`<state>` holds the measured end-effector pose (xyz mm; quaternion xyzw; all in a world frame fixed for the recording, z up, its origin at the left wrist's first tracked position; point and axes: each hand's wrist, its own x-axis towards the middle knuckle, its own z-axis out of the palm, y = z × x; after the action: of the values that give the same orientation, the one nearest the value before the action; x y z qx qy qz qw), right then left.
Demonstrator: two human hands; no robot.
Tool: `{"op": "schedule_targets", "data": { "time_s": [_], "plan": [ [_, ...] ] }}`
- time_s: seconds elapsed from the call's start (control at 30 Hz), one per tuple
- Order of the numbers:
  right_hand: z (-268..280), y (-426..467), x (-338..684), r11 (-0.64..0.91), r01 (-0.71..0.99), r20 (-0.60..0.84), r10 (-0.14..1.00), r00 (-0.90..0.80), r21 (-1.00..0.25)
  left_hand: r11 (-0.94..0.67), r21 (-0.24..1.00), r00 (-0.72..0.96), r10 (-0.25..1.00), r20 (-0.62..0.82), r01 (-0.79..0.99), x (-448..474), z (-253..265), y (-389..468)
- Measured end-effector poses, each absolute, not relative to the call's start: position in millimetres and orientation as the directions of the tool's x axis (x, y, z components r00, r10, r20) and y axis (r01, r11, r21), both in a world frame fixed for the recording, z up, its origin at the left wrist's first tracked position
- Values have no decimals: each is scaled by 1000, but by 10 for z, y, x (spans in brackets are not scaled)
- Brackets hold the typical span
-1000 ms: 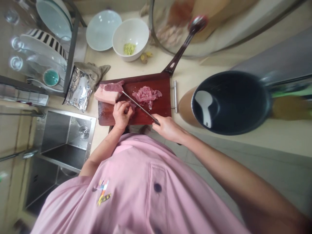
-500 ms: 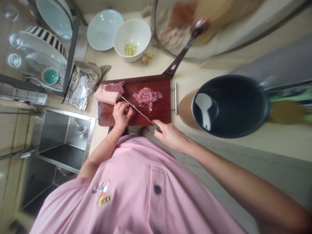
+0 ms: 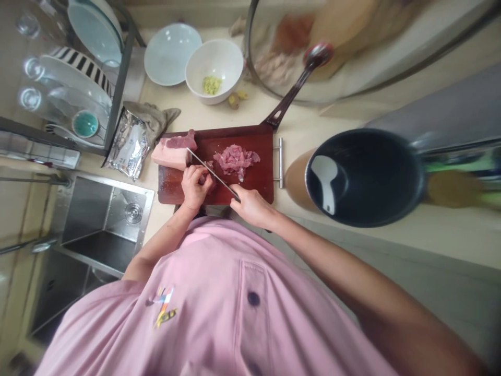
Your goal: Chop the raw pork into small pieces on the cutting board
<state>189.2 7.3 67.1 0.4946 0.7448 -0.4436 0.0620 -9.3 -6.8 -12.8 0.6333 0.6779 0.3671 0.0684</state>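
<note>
On a dark red cutting board (image 3: 254,189), my right hand (image 3: 253,206) grips a kitchen knife (image 3: 213,174) by its handle. The blade slants up and left across the board, close beside my left hand (image 3: 193,184). My left fingers are curled down on a small piece of meat (image 3: 206,183), most of which they hide. Behind that hand lies a thick slab of raw pork (image 3: 174,151) with a pale fat side. A pile of cut meat strips (image 3: 236,160) rests on the board right of the blade.
Behind the board stand a white bowl (image 3: 227,65) with chopped pale-green bits and a pale blue plate (image 3: 168,57). A dark pot (image 3: 376,177) holding a white spoon (image 3: 326,177) is at right, a sink (image 3: 105,219) at left. A foil pouch (image 3: 129,149) lies near the dish rack (image 3: 117,99).
My right hand has drawn the knife left and toward me, so its tip now reaches the slab's near side. My left hand stays in place on the meat.
</note>
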Motion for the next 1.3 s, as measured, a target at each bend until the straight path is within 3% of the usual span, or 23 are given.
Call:
{"op": "schedule_targets", "data": {
  "time_s": [0.47, 0.73, 1.17, 1.3],
  "plan": [
    [753, 98, 2089, 105, 795, -506, 720, -474, -597, -20, 635, -275, 890, 363, 772, -83, -194, -146],
    [980, -65, 2298, 88, 772, -559, 638, -529, -630, -27, 642, -283, 883, 375, 766, -57, -184, -143],
    [758, 67, 2095, 28, 698, -536, 618, -574, -716, 4, 639, -275, 905, 324, 769, -56, -143, -120],
    [672, 108, 2014, 55, 719, -526, 644, -556, -693, 0, 629, -249, 918, 308, 778, -65, -145, -114]
  ]
}}
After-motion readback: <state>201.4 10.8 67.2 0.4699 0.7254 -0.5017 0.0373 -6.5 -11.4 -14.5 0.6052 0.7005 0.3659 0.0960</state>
